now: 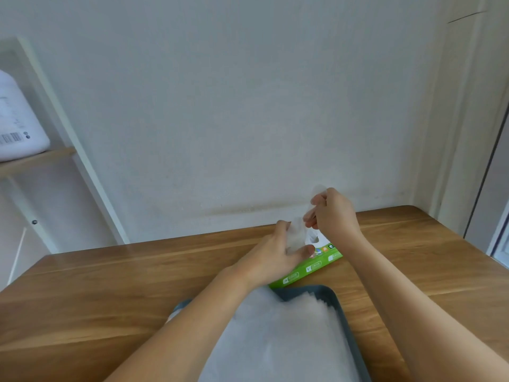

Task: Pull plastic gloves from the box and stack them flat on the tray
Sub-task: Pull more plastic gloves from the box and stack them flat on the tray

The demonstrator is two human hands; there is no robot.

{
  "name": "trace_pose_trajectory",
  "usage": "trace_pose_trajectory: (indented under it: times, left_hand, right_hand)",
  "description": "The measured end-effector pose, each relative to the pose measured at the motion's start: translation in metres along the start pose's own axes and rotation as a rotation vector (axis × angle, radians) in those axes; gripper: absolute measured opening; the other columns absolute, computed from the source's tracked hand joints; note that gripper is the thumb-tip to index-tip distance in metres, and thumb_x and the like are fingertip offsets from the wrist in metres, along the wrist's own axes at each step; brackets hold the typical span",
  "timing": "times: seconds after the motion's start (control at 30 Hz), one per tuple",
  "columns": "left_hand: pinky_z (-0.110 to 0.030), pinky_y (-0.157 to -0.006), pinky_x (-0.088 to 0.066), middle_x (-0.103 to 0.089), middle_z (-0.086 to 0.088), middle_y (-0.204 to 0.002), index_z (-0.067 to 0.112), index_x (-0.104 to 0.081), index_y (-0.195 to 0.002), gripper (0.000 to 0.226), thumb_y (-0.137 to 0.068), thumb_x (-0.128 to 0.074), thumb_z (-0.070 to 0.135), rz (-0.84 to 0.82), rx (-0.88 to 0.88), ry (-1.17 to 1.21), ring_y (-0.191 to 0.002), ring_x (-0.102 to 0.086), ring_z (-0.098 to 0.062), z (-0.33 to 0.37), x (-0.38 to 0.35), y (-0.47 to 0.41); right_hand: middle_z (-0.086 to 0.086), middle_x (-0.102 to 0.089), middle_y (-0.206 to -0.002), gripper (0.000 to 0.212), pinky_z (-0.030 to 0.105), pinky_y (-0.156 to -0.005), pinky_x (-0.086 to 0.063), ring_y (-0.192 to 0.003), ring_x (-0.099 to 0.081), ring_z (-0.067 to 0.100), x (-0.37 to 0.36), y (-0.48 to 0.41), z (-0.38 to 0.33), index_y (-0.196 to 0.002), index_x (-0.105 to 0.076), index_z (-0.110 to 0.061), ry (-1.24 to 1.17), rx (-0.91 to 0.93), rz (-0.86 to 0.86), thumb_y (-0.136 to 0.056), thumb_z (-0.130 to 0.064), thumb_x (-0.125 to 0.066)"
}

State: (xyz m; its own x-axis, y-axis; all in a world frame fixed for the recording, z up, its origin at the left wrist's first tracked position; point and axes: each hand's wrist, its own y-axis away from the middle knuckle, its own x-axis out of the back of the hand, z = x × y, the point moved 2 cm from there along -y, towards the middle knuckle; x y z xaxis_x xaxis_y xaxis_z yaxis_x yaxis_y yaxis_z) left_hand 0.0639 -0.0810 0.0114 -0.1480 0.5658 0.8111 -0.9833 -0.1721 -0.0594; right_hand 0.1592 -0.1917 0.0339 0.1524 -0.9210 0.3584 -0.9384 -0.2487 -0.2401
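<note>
One glove (pixel 298 233) — left hand (pixel 271 256) holding, right hand (pixel 334 213) pinching.

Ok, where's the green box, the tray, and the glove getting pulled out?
green box (pixel 303 272), head view, on its green front side.
tray (pixel 303 292), head view, on its dark far wall.
glove (pixel 297 234), head view, on the clear plastic above the box's opening.

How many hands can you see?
2. The left hand holds the clear glove just over the green box; the right hand pinches the glove's top, higher up.
</note>
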Motion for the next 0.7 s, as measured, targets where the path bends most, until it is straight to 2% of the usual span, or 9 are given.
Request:
trace_pose_trajectory:
  times: [0.03,0.1,0.13,0.27,0.37,0.47,0.53,0.6,0.7]
  left_hand:
    - [-0.024,-0.070,-0.040,-0.056,0.007,-0.109,0.023,-0.035,-0.132,0.057,-0.090,-0.056,0.055,0.004,-0.021,0.007,-0.098,-0.057,-0.016,0.001,0.000,0.001]
    - [-0.024,-0.086,-0.040,-0.055,0.011,-0.126,0.030,-0.032,-0.140,0.057,-0.092,-0.057,0.049,-0.067,-0.070,-0.010,-0.117,-0.053,-0.013,0.001,-0.002,0.003]
    - [-0.022,-0.090,-0.036,-0.052,0.011,-0.134,0.031,-0.033,-0.143,0.057,-0.093,-0.055,0.046,-0.119,-0.074,-0.056,-0.123,-0.048,-0.010,0.001,-0.003,0.004]
    - [-0.026,-0.086,-0.034,-0.054,-0.002,-0.134,0.020,-0.046,-0.136,0.050,-0.097,-0.046,0.051,-0.240,0.017,-0.234,-0.123,-0.049,-0.020,-0.005,-0.008,-0.003]
    - [-0.030,-0.101,-0.035,-0.040,-0.006,-0.150,0.018,-0.036,-0.147,0.060,-0.098,-0.043,0.052,-0.297,0.038,-0.336,-0.133,-0.041,-0.025,-0.005,-0.009,-0.007]
    - [-0.032,-0.110,-0.031,-0.036,-0.008,-0.153,0.014,-0.034,-0.150,0.067,-0.097,-0.041,0.055,-0.299,0.070,-0.372,-0.137,-0.037,-0.026,-0.004,-0.011,-0.009]
    - [-0.030,-0.109,-0.028,-0.034,-0.008,-0.154,0.013,-0.036,-0.149,0.067,-0.097,-0.041,0.055,-0.296,0.090,-0.353,-0.139,-0.034,-0.025,-0.004,-0.011,-0.010]
    - [-0.027,-0.101,-0.031,-0.041,-0.006,-0.150,0.011,-0.045,-0.141,0.062,-0.097,-0.044,0.054,-0.280,0.093,-0.295,-0.136,-0.038,-0.023,-0.004,-0.010,-0.011]
    - [-0.021,-0.089,-0.031,-0.054,0.000,-0.138,0.015,-0.061,-0.127,0.046,-0.097,-0.049,0.048,-0.236,0.071,-0.165,-0.125,-0.047,-0.016,-0.002,-0.001,-0.009]
  right_hand:
    - [0.003,-0.069,-0.064,0.021,0.046,-0.079,-0.053,-0.072,-0.066,0.023,0.001,0.000,0.000,-0.091,-0.048,-0.011,0.006,-0.004,-0.002,-0.092,-0.002,-0.029]
    - [0.003,-0.070,-0.065,0.021,0.047,-0.081,-0.053,-0.074,-0.066,0.023,0.001,0.001,0.000,-0.092,-0.047,-0.011,0.021,-0.014,-0.019,-0.092,-0.002,-0.028]
    - [0.004,-0.070,-0.067,0.021,0.046,-0.081,-0.053,-0.076,-0.066,0.023,0.001,0.002,-0.001,-0.093,-0.047,-0.010,0.024,-0.018,-0.030,-0.092,-0.002,-0.028]
    - [0.004,-0.070,-0.071,0.023,0.047,-0.080,-0.054,-0.078,-0.065,0.023,-0.002,0.006,-0.009,-0.094,-0.047,-0.010,0.031,0.010,-0.047,-0.091,-0.001,-0.027]
    - [0.002,-0.070,-0.067,0.024,0.050,-0.080,-0.053,-0.078,-0.066,0.024,0.000,0.007,-0.013,-0.090,-0.047,-0.012,-0.028,0.043,0.004,-0.086,0.000,-0.027]
    - [0.004,-0.070,-0.064,0.022,0.046,-0.077,-0.055,-0.074,-0.067,0.025,0.010,0.008,-0.027,-0.087,-0.046,-0.013,-0.165,0.102,0.066,-0.091,-0.002,-0.027]
    - [0.005,-0.069,-0.060,0.022,0.038,-0.069,-0.054,-0.066,-0.067,0.022,0.019,0.011,-0.041,-0.085,-0.046,-0.015,-0.300,0.170,0.103,-0.097,-0.005,-0.029]
    - [0.004,-0.070,-0.060,0.022,0.031,-0.063,-0.052,-0.063,-0.067,0.020,0.030,0.013,-0.054,-0.084,-0.047,-0.016,-0.383,0.228,0.117,-0.100,-0.010,-0.033]
    - [0.005,-0.070,-0.063,0.030,0.027,-0.062,-0.051,-0.062,-0.067,0.018,0.041,0.017,-0.066,-0.080,-0.052,-0.014,-0.457,0.285,0.068,-0.102,-0.015,-0.032]
